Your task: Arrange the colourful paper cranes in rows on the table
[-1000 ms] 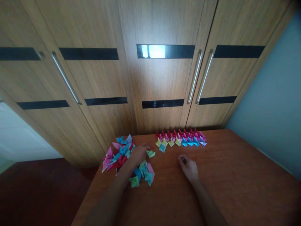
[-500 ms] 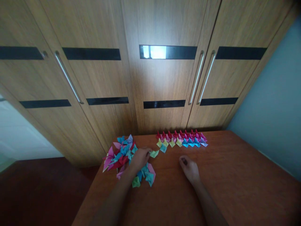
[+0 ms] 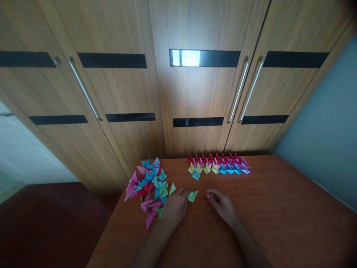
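Note:
My left hand [image 3: 176, 206] is low over the table, its fingers pinched on a small green origami piece [image 3: 193, 196] that sticks out to the right of the fingertips. Behind and left of this hand spreads a loose pile of colourful origami [image 3: 149, 180], partly covered by my wrist. A pale green piece [image 3: 172, 188] lies just beyond the knuckles. My right hand [image 3: 223, 206] is a short way right of the held piece, fingers loosely curled and thumb a little apart, with nothing visible in it.
Neat rows of red, pink, yellow and blue origami [image 3: 217, 163] stand at the table's far edge. One teal piece [image 3: 196, 175] sits in front of the yellow ones. Wooden wardrobe doors [image 3: 198, 93] rise behind the brown table [image 3: 273, 208], and a wall [image 3: 329, 130] is on the right.
My left hand has come nearer and to the right with the green piece, away from the pile. My right hand's fingers have loosened and moved slightly left. The view has shifted a little.

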A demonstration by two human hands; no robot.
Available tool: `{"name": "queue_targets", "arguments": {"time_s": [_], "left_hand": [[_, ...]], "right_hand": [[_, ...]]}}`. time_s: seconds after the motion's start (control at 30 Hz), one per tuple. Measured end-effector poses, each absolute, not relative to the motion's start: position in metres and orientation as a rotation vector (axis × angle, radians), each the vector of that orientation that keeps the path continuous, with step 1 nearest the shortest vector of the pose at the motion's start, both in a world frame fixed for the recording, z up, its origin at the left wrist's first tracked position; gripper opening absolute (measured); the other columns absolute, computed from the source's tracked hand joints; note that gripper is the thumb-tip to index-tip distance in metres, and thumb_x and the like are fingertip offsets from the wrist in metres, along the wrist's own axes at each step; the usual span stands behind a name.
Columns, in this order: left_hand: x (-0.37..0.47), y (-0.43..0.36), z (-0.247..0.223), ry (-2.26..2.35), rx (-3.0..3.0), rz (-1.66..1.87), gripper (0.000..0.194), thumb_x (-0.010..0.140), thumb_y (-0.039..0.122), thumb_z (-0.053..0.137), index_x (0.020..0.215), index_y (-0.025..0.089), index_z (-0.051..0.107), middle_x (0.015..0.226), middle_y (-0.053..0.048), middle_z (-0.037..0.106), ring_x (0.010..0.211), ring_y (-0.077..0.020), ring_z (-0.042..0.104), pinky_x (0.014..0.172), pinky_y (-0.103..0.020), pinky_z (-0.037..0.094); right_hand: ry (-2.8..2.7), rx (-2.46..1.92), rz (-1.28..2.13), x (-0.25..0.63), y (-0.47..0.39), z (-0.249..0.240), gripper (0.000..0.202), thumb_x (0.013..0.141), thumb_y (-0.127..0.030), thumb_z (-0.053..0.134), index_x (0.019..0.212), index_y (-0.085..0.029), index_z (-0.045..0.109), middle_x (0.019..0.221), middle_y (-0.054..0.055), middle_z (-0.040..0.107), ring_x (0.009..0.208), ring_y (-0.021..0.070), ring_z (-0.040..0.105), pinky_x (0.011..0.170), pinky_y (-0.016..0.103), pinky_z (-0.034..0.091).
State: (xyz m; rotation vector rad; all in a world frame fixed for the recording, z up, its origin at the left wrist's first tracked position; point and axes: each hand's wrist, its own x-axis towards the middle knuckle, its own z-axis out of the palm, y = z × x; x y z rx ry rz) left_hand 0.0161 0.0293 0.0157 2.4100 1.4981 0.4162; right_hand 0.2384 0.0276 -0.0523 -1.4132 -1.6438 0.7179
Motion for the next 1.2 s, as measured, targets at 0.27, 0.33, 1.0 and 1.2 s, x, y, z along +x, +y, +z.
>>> {"name": "queue_targets", "arguments": {"time_s": [0.27, 0.33, 1.0, 1.2], "left_hand": [[-0.022, 0.031, 0.022, 1.724, 2.391, 0.518, 0.027, 0.088, 0.017, 0.043, 0.107, 0.021, 0.062, 0.111, -0.007, 0.061, 0.103, -0.0201, 0.057, 0.089, -0.03, 0.043], [-0.033, 0.024, 0.025, 1.747, 2.373, 0.552, 0.026, 0.089, 0.018, 0.042, 0.106, 0.021, 0.062, 0.109, -0.006, 0.062, 0.1, -0.0198, 0.058, 0.088, -0.031, 0.043], [-0.009, -0.032, 0.008, 1.791, 2.442, 0.259, 0.025, 0.089, 0.017, 0.038, 0.091, 0.023, 0.062, 0.089, -0.004, 0.065, 0.082, -0.0195, 0.064, 0.071, -0.029, 0.048], [-0.009, -0.033, 0.012, 1.629, 2.459, 0.597, 0.027, 0.087, 0.013, 0.04, 0.098, 0.024, 0.062, 0.096, -0.005, 0.065, 0.087, -0.0188, 0.062, 0.075, -0.028, 0.049]], "right_hand": [[-1.717, -1.441, 0.703, 0.24, 0.029, -0.052, 0.031, 0.086, -0.042, 0.045, 0.09, -0.02, 0.065, 0.087, 0.007, 0.069, 0.077, 0.0199, 0.063, 0.071, 0.029, 0.049], [-1.74, -1.444, 0.683, 0.239, 0.03, -0.051, 0.03, 0.086, -0.041, 0.045, 0.089, -0.02, 0.066, 0.087, 0.007, 0.07, 0.077, 0.02, 0.063, 0.071, 0.03, 0.048], [-1.735, -1.418, 0.651, 0.239, 0.028, -0.05, 0.026, 0.086, -0.038, 0.047, 0.085, -0.021, 0.066, 0.083, 0.005, 0.069, 0.073, 0.0191, 0.062, 0.069, 0.028, 0.047], [-1.649, -1.353, 0.791, 0.238, 0.026, -0.045, 0.029, 0.084, -0.044, 0.051, 0.087, -0.02, 0.066, 0.076, 0.004, 0.066, 0.069, 0.0177, 0.059, 0.066, 0.028, 0.046]]}}
